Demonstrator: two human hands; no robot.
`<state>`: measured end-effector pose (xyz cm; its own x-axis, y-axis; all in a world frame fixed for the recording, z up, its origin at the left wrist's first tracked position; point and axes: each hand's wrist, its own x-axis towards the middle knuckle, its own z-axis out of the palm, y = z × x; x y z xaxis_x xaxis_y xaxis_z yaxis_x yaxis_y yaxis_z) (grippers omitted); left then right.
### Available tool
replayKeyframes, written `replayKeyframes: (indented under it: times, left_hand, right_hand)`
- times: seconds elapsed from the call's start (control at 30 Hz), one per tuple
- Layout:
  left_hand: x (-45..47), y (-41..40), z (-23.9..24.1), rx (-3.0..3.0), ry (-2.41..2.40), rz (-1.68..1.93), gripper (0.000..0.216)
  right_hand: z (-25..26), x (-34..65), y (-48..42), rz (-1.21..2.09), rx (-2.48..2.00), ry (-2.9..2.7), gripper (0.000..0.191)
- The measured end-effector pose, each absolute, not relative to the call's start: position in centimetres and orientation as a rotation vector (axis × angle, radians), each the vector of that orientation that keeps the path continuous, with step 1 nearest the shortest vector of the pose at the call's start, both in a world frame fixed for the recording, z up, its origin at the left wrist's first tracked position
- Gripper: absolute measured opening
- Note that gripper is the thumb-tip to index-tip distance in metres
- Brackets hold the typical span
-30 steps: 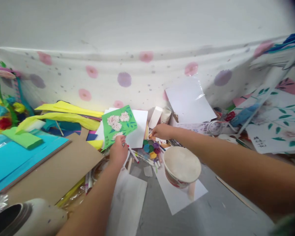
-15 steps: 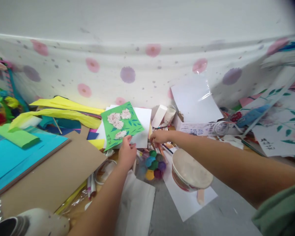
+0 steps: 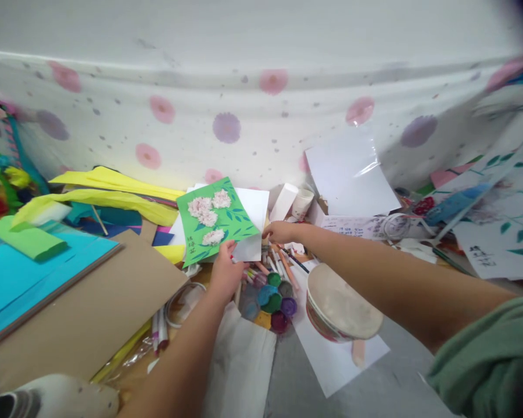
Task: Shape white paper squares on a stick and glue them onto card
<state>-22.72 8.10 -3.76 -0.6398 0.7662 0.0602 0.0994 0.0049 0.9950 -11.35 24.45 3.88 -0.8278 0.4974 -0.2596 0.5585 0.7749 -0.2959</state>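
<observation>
A green card point(image 3: 239, 227) carries pale pink-white raised flowers, painted leaves and dark written characters. My left hand point(image 3: 226, 271) is closed at its lower edge, fingertips over the edge. A small red bit shows at those fingers; I cannot make out what it belongs to. Behind the card lies a white sheet point(image 3: 255, 203). My right hand point(image 3: 281, 232) is closed, fingers bent down beside the sheet's right edge; what they hold, if anything, is hidden. Below it lie several pens and brushes point(image 3: 283, 261) and a cluster of small paint pots point(image 3: 272, 299).
A round tub point(image 3: 344, 302) stands on white paper point(image 3: 322, 354) at right. Brown cardboard point(image 3: 82, 302), blue sheets point(image 3: 39, 273) and yellow crepe paper point(image 3: 126, 203) fill the left. An open-topped bottle point(image 3: 70, 397) is near front left. A paper-topped box point(image 3: 353, 223) stands at back.
My right hand has shifted slightly up and away from the paint pots, uncovering more pens. My left hand stays at the card's lower edge. The view has shifted a little.
</observation>
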Motion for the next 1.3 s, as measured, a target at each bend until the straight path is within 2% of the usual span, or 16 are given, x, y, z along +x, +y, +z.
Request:
replayKeyframes:
  times: [0.2, 0.57, 0.73, 1.0, 1.3]
  left_hand:
    - [-22.4, 8.2, -3.0, 0.881, 1.615, 1.807, 0.036]
    - [-23.0, 8.4, -2.8, 0.859, 1.572, 2.101, 0.035]
    - [-23.0, 8.4, -2.8, 0.870, 1.586, 2.123, 0.035]
    - [-23.1, 8.5, -3.1, 0.881, 1.582, 2.120, 0.035]
    - [-23.1, 8.6, -3.4, 0.896, 1.628, 2.065, 0.034]
  right_hand:
    - [5.1, -12.0, 24.1, -0.666, 0.754, 2.938, 0.031]
    - [3.2, -13.1, 24.9, -0.274, 0.733, 2.947, 0.030]
    - [2.7, -13.4, 25.2, -0.289, 0.759, 2.959, 0.030]
    - [3.5, -14.2, 24.7, -0.552, 0.807, 2.965, 0.031]
    - [2.1, -14.9, 24.7, -0.350, 0.911, 2.851, 0.027]
